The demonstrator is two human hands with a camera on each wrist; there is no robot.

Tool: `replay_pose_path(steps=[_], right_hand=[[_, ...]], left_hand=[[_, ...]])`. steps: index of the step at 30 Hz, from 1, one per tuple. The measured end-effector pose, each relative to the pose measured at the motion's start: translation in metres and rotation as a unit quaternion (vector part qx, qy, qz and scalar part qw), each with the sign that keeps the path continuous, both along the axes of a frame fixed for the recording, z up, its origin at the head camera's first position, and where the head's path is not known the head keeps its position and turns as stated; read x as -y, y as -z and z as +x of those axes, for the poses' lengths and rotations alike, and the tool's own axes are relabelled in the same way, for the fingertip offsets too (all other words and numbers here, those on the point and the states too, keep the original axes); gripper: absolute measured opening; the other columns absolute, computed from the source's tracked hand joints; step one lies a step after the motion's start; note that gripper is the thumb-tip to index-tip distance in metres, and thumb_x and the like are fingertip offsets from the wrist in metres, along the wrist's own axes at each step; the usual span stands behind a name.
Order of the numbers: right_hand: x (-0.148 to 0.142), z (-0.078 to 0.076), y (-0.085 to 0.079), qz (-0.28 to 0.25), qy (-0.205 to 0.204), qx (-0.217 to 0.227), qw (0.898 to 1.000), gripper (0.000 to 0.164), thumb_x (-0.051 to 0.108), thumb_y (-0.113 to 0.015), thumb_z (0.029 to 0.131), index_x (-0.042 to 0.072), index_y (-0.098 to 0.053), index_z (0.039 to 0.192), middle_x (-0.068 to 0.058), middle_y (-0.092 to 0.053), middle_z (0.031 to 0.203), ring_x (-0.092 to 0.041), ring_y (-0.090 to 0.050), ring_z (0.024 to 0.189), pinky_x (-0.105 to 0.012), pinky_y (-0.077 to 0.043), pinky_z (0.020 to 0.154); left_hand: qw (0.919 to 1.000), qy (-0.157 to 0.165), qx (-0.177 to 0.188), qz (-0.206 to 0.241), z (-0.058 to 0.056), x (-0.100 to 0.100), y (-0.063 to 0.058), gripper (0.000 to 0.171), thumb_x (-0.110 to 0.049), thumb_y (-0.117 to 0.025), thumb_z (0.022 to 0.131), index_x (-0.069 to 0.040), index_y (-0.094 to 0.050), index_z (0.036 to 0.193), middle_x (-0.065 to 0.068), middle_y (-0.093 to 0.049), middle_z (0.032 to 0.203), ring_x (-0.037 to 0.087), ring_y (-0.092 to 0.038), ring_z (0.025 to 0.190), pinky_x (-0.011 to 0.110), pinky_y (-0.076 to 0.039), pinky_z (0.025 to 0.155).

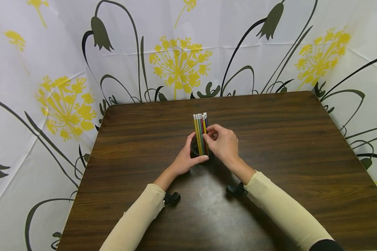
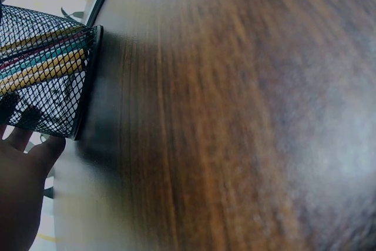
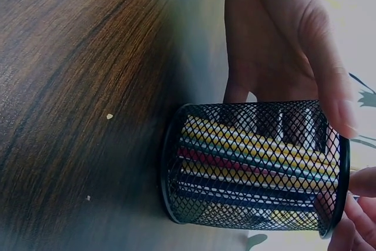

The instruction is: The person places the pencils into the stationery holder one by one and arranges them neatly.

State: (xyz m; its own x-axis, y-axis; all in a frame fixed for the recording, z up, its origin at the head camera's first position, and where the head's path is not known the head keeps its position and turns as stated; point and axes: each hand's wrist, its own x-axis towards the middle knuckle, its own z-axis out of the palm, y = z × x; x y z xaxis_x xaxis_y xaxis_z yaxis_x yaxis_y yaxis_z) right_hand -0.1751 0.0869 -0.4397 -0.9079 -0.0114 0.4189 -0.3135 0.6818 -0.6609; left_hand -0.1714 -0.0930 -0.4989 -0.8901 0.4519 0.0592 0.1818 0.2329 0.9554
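A black mesh pencil cup (image 3: 252, 218) stands upright on the wooden table. Several pencils (image 1: 199, 129), yellow, teal, red and dark blue with white eraser ends up, rise out of it as a bundle. My left hand (image 1: 184, 157) holds the cup from the left, its thumb along the near side of the rim. In the left wrist view, fingers (image 2: 50, 152) of that hand sit against the mesh near the base. On the other side, my right hand (image 1: 223, 143) pinches pencils between thumb and fingers just above the rim. The right wrist view shows its fingertips (image 3: 352, 221) at the cup's mouth.
The dark wooden table (image 1: 138, 139) extends around the cup on all sides. A white curtain (image 1: 232, 21) printed with yellow flowers and grey stems hangs behind it. Small pale specks (image 3: 110, 116) lie on the tabletop near the cup.
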Motion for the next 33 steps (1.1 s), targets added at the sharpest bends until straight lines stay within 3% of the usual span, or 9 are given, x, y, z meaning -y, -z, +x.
replay_pose_path(steps=[8,19,30,33], right_hand=[[0.001,-0.002,0.0,0.005,0.009,-0.005,1.0,0.015,0.023,-0.078,0.084,0.014,-0.073,0.094,0.005,-0.068,0.074,-0.01,-0.062,0.061,-0.032,-0.047,0.051],[0.001,-0.003,0.0,0.015,0.007,0.0,1.0,0.013,0.024,-0.079,0.084,0.014,-0.073,0.09,0.004,-0.07,0.075,-0.011,-0.064,0.062,-0.033,-0.048,0.052],[0.002,-0.004,0.001,0.037,0.01,-0.004,0.999,0.012,0.023,-0.08,0.083,0.014,-0.074,0.086,0.004,-0.071,0.075,-0.012,-0.064,0.062,-0.035,-0.046,0.051],[0.002,-0.004,0.0,0.038,0.009,-0.003,0.999,0.011,0.023,-0.08,0.083,0.014,-0.073,0.085,0.005,-0.071,0.075,-0.012,-0.064,0.062,-0.035,-0.047,0.052]], left_hand=[[0.9999,-0.005,-0.001,-0.01,0.0,0.0,0.0,0.094,-0.035,-0.076,0.087,-0.033,-0.011,0.154,0.009,-0.045,0.14,0.027,-0.051,0.12,0.051,-0.034,0.104],[0.9999,-0.009,0.001,-0.013,0.001,-0.001,-0.001,0.092,-0.02,-0.074,0.089,-0.034,-0.011,0.154,0.011,-0.046,0.139,0.027,-0.051,0.12,0.053,-0.034,0.105],[1.0,-0.005,0.0,-0.008,0.0,0.0,0.001,0.092,-0.023,-0.074,0.089,-0.029,-0.01,0.155,0.013,-0.044,0.142,0.028,-0.05,0.122,0.053,-0.032,0.106],[1.0,0.002,0.007,-0.004,0.004,-0.001,-0.009,0.092,-0.019,-0.073,0.09,-0.022,-0.009,0.156,0.017,-0.043,0.143,0.033,-0.049,0.122,0.056,-0.031,0.107]])
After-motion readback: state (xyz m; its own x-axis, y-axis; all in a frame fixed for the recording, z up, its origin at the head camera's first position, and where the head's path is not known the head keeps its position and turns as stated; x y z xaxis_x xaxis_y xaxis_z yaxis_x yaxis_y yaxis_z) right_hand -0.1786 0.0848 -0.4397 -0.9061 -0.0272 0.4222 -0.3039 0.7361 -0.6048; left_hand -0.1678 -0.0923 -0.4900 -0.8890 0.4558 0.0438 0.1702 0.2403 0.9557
